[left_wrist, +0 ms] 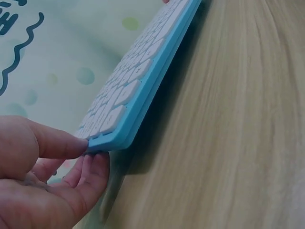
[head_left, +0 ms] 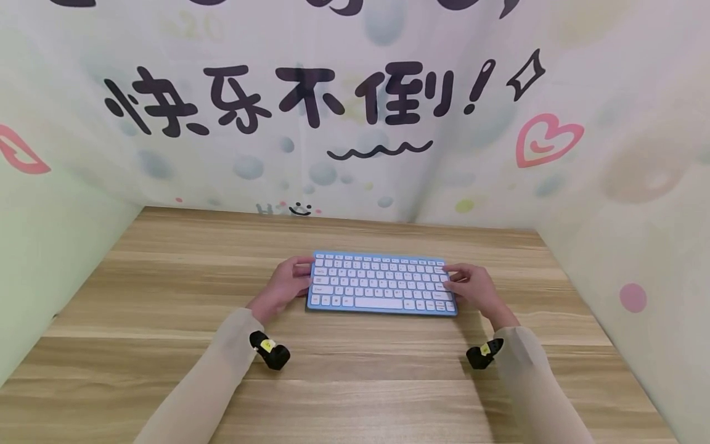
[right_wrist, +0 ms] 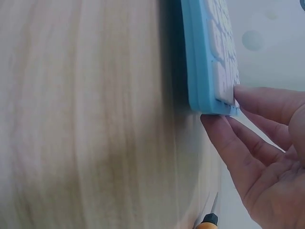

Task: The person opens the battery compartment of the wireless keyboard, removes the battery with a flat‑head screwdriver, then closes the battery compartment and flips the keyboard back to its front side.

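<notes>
A light-blue keyboard (head_left: pixel 383 285) with white keys is held level between the two hands, keys up and its long side facing the person. At its left end the left hand (head_left: pixel 285 283) pinches the short edge; in the left wrist view the thumb (left_wrist: pixel 62 143) lies at the top edge and the fingers (left_wrist: pixel 95 174) are beneath. The right hand (head_left: pixel 473 285) grips the opposite end, its thumb (right_wrist: pixel 267 101) on the key side and fingers (right_wrist: pixel 228 143) under the edge. A dark shadow lies under the keyboard's front side in both wrist views.
The wood-grain table (head_left: pixel 355 388) reaches back to a printed white cloth (head_left: pixel 310 172) with dark lettering. Pale walls stand at both sides. In the right wrist view, an orange-and-black handle (right_wrist: pixel 208 222) with thin metal prongs shows at the bottom.
</notes>
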Demonstrator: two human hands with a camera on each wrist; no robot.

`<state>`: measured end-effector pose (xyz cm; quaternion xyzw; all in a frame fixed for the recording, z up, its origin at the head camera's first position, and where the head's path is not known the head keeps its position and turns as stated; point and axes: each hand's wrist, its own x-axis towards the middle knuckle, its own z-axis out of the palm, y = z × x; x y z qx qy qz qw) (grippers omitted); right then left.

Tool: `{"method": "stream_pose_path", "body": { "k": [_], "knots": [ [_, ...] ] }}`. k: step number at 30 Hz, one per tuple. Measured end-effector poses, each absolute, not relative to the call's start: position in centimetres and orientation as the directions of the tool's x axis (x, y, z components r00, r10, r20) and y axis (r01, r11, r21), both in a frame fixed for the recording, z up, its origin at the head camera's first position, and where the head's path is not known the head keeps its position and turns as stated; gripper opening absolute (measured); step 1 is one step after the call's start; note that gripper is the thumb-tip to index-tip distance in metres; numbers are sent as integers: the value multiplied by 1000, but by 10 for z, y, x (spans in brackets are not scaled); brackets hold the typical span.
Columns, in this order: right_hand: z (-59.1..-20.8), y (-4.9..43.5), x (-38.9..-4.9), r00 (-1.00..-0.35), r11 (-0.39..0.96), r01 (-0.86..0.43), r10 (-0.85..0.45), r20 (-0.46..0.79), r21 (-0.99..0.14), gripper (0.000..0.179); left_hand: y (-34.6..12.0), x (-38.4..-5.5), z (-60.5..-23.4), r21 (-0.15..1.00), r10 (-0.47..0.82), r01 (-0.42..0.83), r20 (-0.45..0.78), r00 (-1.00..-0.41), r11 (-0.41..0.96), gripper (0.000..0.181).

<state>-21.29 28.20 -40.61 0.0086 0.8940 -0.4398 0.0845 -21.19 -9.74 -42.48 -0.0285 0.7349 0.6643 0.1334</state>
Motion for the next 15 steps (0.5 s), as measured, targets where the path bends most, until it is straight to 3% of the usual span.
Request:
{"method": "stream_pose_path", "body": {
  "k": [15],
  "knots": [
    [-399,274,-214,-982,588,101,-69,-174,-802,42,-107,-213,-418,977,156,-205,-212,-965,59,54]
  ]
}}
